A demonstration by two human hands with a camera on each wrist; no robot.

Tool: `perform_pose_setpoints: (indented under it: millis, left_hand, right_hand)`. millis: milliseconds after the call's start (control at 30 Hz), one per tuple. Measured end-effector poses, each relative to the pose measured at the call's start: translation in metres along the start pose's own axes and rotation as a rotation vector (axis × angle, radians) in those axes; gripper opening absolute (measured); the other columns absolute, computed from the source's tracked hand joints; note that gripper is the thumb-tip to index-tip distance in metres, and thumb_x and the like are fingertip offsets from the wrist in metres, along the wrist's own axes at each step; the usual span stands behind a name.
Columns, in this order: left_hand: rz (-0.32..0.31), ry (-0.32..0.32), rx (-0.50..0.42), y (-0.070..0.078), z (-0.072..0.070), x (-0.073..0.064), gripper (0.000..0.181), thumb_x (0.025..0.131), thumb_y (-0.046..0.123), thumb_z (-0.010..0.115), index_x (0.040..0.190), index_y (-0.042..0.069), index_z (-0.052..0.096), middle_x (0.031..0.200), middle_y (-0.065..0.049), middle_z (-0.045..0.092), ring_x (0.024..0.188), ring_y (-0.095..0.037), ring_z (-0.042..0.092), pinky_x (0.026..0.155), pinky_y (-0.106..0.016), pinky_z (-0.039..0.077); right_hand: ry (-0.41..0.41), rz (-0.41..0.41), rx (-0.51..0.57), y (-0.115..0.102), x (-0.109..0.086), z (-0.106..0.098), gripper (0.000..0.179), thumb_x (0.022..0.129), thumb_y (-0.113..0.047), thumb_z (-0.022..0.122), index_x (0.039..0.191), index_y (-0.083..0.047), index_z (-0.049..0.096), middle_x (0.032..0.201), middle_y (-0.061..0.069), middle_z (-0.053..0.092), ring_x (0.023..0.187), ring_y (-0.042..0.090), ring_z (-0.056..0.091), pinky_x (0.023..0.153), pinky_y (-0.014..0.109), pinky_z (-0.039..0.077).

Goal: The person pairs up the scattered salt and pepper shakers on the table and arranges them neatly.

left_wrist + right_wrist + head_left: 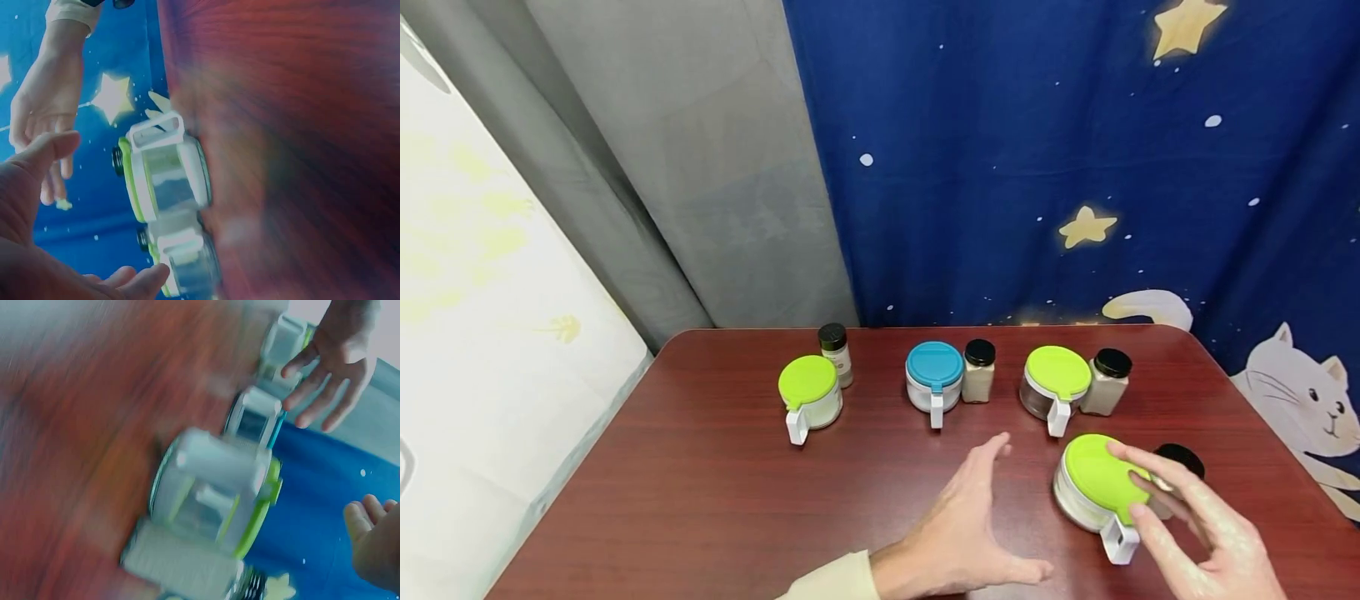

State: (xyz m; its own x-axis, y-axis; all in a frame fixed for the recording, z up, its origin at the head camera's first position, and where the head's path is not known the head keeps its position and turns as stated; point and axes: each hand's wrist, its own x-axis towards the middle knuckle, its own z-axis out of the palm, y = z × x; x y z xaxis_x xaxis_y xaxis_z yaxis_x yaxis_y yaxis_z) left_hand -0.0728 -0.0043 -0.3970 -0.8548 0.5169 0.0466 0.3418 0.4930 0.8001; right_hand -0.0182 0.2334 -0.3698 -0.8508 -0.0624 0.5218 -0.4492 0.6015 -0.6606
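In the head view my left hand [951, 533] hovers over the front middle of the table, thumb and fingers spread with nothing between them. My right hand [1213, 533] is at the front right, fingers loosely bent and holding nothing. From the head its fingertips overlap a green-lidded seasoning jar [1093, 479] with a white handle. The right wrist view shows a gap between that hand [378, 544] and the jar [209, 469]. Beside this jar stands a black-capped shaker [1180, 458], partly hidden by the right hand.
Along the back stand a green-lidded jar [808, 387] with a shaker [837, 354], a blue-lidded jar [934, 371] with a shaker [978, 379], and another green-lidded jar [1057, 375] with a shaker [1106, 387]. A blue curtain [962, 167] hangs behind the dark red table [700, 483].
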Motion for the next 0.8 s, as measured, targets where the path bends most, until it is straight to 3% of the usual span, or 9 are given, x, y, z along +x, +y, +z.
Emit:
perform_pose_setpoints:
  millis: [133,233,300,433,567,700,800]
  left_hand:
    - [-0.099,0.045,-0.049,-0.013,-0.018,-0.017,0.110,0.069,0.043,0.092,0.157,0.028,0.028,0.152,0.007,0.041,0.122,-0.014,0.053,0.098,-0.039,0.048]
    - [-0.097,0.095,-0.062,-0.023,-0.035,-0.027,0.109,0.070,0.041,0.092,0.158,0.027,0.028,0.153,0.006,0.040,0.126,-0.020,0.052,0.101,-0.043,0.047]
    - [-0.048,0.128,-0.100,-0.031,-0.048,-0.033,0.107,0.072,0.035,0.092,0.157,0.025,0.028,0.153,0.005,0.039,0.128,-0.023,0.051,0.103,-0.046,0.045]
    - [0.113,0.169,-0.177,-0.048,-0.080,-0.044,0.103,0.074,0.019,0.093,0.156,0.025,0.030,0.155,0.006,0.038,0.136,-0.026,0.045,0.109,-0.049,0.039]
    - [0.261,0.189,-0.212,-0.069,-0.116,-0.055,0.097,0.078,0.008,0.089,0.156,0.022,0.032,0.153,0.000,0.041,0.143,-0.027,0.037,0.112,-0.043,0.037]
    - [0.346,0.175,-0.256,-0.094,-0.153,-0.065,0.087,0.084,-0.004,0.080,0.156,0.008,0.033,0.154,-0.013,0.040,0.144,-0.030,0.036,0.113,-0.035,0.034]
    - [0.360,0.151,-0.341,-0.116,-0.181,-0.069,0.076,0.088,-0.015,0.067,0.154,-0.004,0.031,0.156,-0.023,0.035,0.146,-0.030,0.032,0.114,-0.036,0.031]
  right_hand:
    - [-0.011,0.033,-0.036,-0.005,-0.007,0.018,0.062,0.083,0.014,0.074,0.136,-0.015,0.063,0.129,-0.003,0.064,0.116,-0.002,0.057,0.092,0.009,0.042]
    - [0.004,0.051,-0.059,-0.012,-0.009,0.034,0.064,0.082,0.008,0.078,0.136,-0.023,0.064,0.128,-0.008,0.063,0.117,-0.004,0.052,0.096,0.006,0.035]
    - [0.007,0.024,-0.053,-0.015,-0.008,0.044,0.067,0.080,0.008,0.079,0.137,-0.025,0.064,0.129,-0.008,0.063,0.118,-0.002,0.051,0.096,0.006,0.033]
    - [-0.045,-0.036,-0.096,-0.025,-0.004,0.056,0.070,0.081,0.001,0.081,0.140,-0.029,0.060,0.131,-0.011,0.061,0.118,0.002,0.054,0.098,0.006,0.032]
    - [-0.122,-0.115,-0.186,-0.034,0.001,0.063,0.072,0.082,-0.012,0.083,0.144,-0.035,0.055,0.134,-0.017,0.058,0.117,0.005,0.058,0.098,0.008,0.036]
    - [-0.138,-0.230,-0.125,-0.039,0.009,0.074,0.074,0.082,-0.010,0.082,0.147,-0.030,0.053,0.136,-0.014,0.058,0.117,0.007,0.059,0.098,0.011,0.038]
    - [-0.141,-0.306,-0.039,-0.043,0.017,0.085,0.069,0.084,-0.007,0.078,0.146,-0.026,0.054,0.137,-0.009,0.059,0.119,0.009,0.058,0.101,0.012,0.037]
